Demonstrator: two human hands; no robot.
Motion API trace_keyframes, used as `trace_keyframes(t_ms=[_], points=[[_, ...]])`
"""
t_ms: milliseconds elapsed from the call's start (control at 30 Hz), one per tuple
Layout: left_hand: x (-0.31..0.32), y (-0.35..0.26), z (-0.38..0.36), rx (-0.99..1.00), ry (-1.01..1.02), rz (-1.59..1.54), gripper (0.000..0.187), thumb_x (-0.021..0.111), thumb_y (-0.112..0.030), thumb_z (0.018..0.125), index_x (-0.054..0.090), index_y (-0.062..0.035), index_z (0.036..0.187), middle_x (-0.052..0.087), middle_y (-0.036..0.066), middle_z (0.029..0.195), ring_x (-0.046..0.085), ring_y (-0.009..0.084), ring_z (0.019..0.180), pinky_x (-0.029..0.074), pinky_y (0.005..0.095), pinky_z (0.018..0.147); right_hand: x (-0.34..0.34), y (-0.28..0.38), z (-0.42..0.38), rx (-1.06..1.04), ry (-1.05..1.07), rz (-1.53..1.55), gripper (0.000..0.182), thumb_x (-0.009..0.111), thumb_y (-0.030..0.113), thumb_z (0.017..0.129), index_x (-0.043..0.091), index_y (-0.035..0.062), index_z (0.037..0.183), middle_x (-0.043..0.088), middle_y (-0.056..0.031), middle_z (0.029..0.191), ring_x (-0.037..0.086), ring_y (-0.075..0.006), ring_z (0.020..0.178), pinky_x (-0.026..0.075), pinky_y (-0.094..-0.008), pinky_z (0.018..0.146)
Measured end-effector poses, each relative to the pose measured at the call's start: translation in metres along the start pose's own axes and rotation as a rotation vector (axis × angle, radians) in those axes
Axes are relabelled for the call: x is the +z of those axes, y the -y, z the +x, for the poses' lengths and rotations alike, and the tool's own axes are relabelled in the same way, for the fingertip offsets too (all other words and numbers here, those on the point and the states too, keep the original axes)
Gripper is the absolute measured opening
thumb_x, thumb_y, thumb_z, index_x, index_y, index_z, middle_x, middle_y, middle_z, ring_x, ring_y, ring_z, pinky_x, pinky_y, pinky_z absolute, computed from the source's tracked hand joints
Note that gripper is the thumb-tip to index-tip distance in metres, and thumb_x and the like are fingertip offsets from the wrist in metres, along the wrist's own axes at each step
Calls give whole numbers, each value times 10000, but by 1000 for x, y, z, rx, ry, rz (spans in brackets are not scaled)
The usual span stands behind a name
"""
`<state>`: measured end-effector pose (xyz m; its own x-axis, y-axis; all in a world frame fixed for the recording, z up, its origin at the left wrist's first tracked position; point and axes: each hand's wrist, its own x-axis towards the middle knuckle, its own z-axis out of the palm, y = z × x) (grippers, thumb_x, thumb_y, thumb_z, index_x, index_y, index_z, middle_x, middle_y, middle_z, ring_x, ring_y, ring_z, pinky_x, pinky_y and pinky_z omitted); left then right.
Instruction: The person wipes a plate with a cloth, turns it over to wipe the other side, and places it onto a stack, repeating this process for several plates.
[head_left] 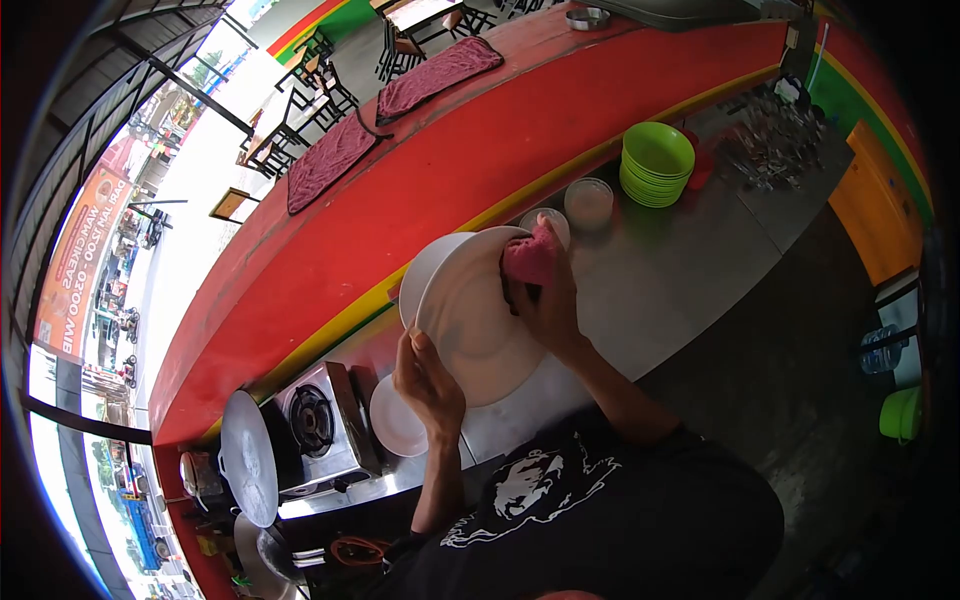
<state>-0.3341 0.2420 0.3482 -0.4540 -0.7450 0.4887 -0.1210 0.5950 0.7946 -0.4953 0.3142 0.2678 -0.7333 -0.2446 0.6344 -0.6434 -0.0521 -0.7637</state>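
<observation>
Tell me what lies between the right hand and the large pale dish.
In the head view, a bunched pink cloth lies between the right hand and the large pale dish, at its rim.

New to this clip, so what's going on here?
A person holds a large pale dish over the metal counter, left hand gripping its edge. The right hand holds a pink cloth against it near the rim. Stacked green bowls stand to the right; a stove sits to the left.
</observation>
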Motion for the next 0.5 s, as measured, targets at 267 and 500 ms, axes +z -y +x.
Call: trace_keyframes(t_ms=[267,500], points=[[1,-1,5,67,3,-55,354,444,-210,1060,618,69,1192,713,137,839,655,132,764,491,261,686,-17,1,-29,421,50,431,814,801,180,818,345,4,1468,550,-164,1319,542,-244,1235,422,-371,1047],[1,-12,7,30,521,48,237,520,-81,993,647,30,1159,707,196,817,710,198,771,518,313,703,-46,-3,9,21,254,173,715,845,170,718,509,85,1344,671,-67,1150,680,-243,1028,534,-377,917]])
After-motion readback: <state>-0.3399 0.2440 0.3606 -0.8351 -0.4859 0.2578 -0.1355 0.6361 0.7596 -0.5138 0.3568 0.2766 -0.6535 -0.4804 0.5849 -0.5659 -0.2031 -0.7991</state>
